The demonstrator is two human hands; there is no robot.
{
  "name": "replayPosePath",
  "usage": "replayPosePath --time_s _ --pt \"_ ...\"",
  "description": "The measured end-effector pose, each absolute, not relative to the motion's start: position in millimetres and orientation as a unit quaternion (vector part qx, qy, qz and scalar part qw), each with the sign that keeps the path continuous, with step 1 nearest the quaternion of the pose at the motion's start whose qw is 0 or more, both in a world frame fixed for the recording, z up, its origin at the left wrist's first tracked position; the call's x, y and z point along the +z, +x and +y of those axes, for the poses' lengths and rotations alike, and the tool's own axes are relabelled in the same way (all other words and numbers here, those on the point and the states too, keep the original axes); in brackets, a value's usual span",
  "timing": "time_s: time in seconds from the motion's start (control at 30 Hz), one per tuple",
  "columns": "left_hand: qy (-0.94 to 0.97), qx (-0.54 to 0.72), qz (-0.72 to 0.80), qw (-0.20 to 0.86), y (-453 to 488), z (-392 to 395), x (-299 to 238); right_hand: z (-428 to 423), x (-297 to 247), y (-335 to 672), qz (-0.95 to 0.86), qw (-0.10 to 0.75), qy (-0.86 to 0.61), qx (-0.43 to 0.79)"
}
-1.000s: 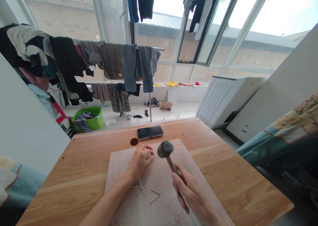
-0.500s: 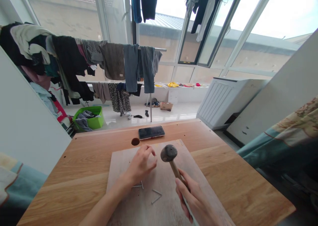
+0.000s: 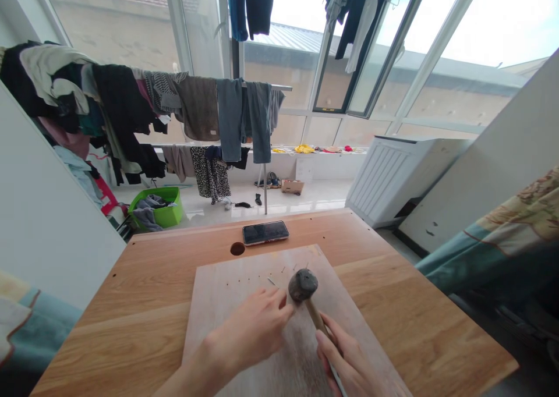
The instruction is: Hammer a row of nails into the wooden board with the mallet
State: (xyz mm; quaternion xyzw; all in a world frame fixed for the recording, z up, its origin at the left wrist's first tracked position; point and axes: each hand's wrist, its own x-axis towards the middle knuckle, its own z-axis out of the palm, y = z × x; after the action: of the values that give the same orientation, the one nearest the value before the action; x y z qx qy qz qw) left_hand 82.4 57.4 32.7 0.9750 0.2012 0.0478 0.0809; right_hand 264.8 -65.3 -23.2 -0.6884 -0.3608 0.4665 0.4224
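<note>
My right hand (image 3: 345, 350) is wrapped round the wooden handle of a hammer (image 3: 303, 285), whose dark, rounded head is raised over the board. Beside the head, my left hand (image 3: 257, 324) has its fingers curled together; what they hold, if anything, is hidden. Just beyond its knuckles a nail (image 3: 271, 281) slants at the board; I cannot tell whether it is fixed. Farther right, a few thin nails (image 3: 294, 266) stand in the pale wooden board (image 3: 209, 309). A row of small dark holes (image 3: 239, 280) runs to their left.
The board lies on a wooden table (image 3: 131, 309). Behind it are a phone (image 3: 265, 233) and a round hole (image 3: 237, 248) in the tabletop. Beyond the table stand a drying rack with clothes (image 3: 201, 106), a green basin (image 3: 168, 213) and a white ribbed unit (image 3: 375, 176).
My left hand has come nearer and to the right, uncovering the row of holes and nails and covering the loose nails. The hammer has shifted slightly right and lower.
</note>
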Motion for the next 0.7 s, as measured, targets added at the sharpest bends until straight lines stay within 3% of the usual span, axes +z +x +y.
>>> replayPosePath --time_s 0.17,0.37,0.47,0.6,0.7 --pt "0.973 0.062 0.219 -0.042 87.4 81.0 21.8 -63.7 -25.1 267.5 -0.389 0.413 -0.664 0.487" --pt "0.977 0.063 0.201 -0.042 89.1 90.5 10.9 -65.3 -29.8 266.9 -0.37 0.418 -0.671 0.488" --pt "0.954 0.154 0.252 0.052 85.3 98.8 1.2 -64.8 -32.4 265.3 -0.365 0.424 -0.676 0.48" --pt "0.849 0.323 0.327 0.261 83.6 115.1 -15.5 -63.3 -32.4 264.6 -0.376 0.427 -0.676 0.469" --pt "0.806 0.359 0.329 0.337 85.3 122.0 -22.9 -63.7 -27.5 263.5 -0.375 0.422 -0.68 0.468"
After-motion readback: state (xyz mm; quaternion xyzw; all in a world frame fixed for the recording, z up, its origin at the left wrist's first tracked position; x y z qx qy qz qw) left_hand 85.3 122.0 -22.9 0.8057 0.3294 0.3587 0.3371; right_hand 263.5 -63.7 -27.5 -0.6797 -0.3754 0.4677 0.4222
